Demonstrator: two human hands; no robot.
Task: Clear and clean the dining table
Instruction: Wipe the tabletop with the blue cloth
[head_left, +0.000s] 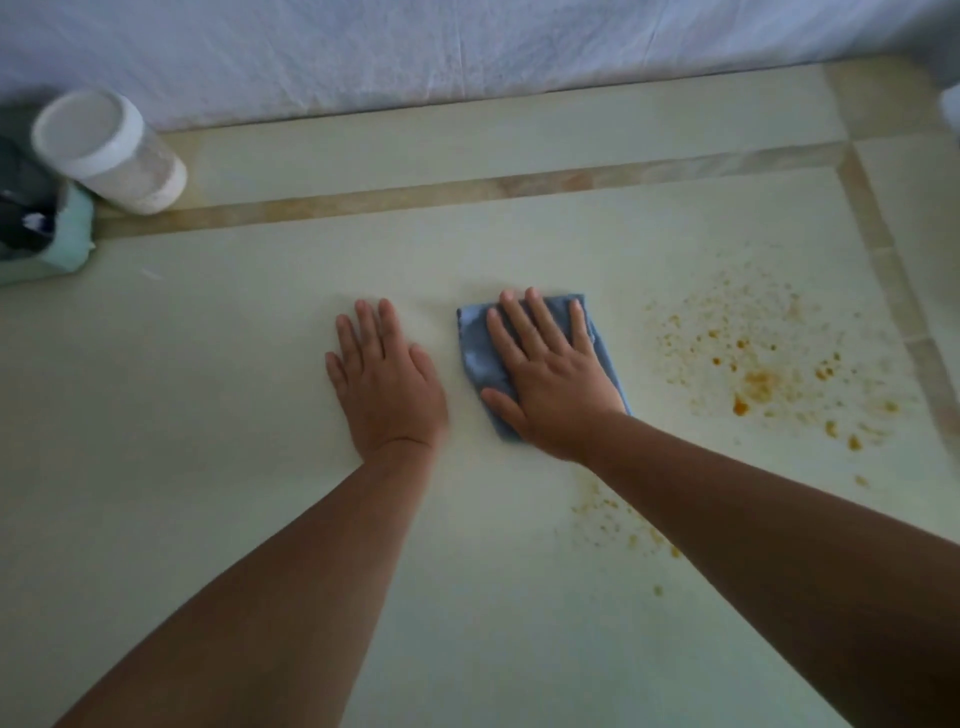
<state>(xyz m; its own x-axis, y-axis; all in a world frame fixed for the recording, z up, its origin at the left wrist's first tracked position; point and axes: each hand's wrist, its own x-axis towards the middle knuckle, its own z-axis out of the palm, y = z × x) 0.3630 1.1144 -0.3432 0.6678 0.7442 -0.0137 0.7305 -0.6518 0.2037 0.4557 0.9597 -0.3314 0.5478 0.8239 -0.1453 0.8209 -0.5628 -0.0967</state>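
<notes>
A folded blue cloth (475, 345) lies flat on the pale table top (218, 395) near the middle. My right hand (550, 379) presses down on it with straight, spread fingers. My left hand (384, 379) rests flat on the bare table just to the left of the cloth, fingers straight, holding nothing. Orange-brown spatter stains (769, 364) speckle the table to the right of the cloth, and a smaller patch of stains (623, 525) shows just left of my right forearm.
A white-lidded plastic jar (111, 150) stands at the back left. Next to it at the left edge is a light green container (72, 234) with dark contents. A white cloth (467, 47) hangs along the far edge. A tan inlay band (467, 187) frames the table top.
</notes>
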